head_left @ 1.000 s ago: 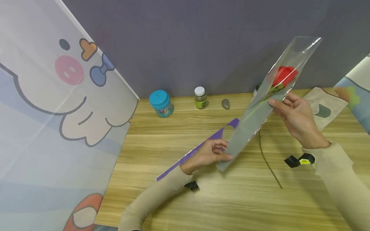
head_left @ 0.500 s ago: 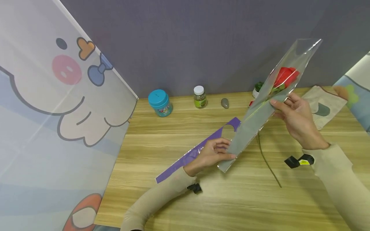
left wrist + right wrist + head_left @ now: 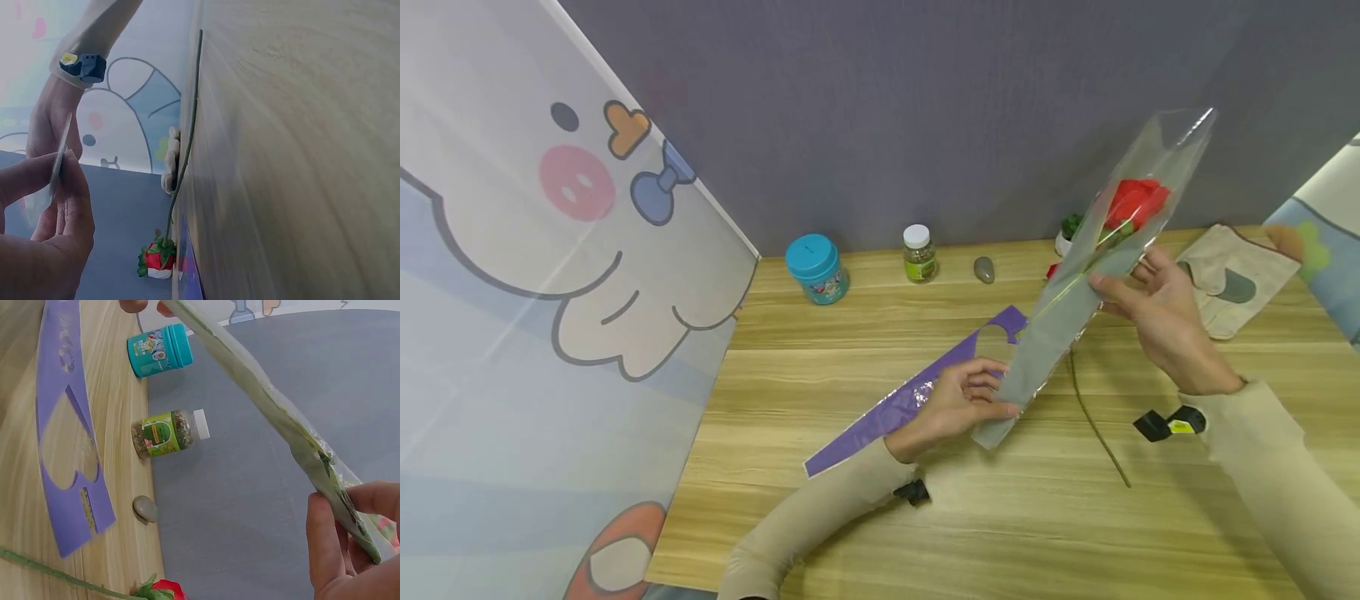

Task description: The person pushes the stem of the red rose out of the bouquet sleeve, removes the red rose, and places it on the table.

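Red rose (image 3: 1137, 204) in clear-and-grey sleeve (image 3: 1058, 321), aslant above table (image 3: 955, 550), left fingers (image 3: 997, 410) pinching lower end, right fingers (image 3: 1116, 293) gripping side edge

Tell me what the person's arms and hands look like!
Both sleeves are long and cream-coloured. The left hand and right hand wear no gloves. Near each hand sits a small black gadget; the right one has a yellow label.

Pinching with left hand (image 3: 951, 404), nearer and to the left; pinching also with right hand (image 3: 1161, 321), farther and to the right. Extended toward far right with left arm (image 3: 823, 512), toward far left with right arm (image 3: 1273, 467).
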Demonstrator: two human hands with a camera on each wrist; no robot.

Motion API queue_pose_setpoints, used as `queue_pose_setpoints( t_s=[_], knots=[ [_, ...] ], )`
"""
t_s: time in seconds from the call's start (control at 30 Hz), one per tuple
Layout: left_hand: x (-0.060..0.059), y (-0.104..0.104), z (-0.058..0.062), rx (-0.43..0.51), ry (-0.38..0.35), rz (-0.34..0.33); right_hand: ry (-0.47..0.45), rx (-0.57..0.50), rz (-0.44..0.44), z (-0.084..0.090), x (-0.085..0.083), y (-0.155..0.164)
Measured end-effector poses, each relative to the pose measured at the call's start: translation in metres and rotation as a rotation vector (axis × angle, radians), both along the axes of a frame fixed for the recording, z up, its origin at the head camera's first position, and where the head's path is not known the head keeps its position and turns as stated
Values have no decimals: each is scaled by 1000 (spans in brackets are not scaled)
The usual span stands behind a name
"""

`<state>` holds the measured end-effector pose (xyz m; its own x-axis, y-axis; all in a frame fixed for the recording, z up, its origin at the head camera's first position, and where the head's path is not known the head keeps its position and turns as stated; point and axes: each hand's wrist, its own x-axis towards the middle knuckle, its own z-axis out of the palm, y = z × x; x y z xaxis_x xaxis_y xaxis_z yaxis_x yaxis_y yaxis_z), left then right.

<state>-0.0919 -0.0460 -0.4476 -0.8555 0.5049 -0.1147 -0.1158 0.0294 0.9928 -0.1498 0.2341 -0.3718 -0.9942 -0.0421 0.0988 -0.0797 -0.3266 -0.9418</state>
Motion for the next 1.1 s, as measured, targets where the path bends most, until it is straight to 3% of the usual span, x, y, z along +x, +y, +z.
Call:
queue_pose_setpoints(
  t_s=[0.17, 0.57, 1.1],
  knots=[
    [1, 4, -1, -12, 10, -13, -33, 45, -2, 0, 1, -3],
    [4, 8, -2, -13, 31, 28, 12, 28, 39, -6, 2, -8],
    [3, 10, -3, -27, 54, 24, 25, 130, 81, -14, 11, -10]
  ],
)
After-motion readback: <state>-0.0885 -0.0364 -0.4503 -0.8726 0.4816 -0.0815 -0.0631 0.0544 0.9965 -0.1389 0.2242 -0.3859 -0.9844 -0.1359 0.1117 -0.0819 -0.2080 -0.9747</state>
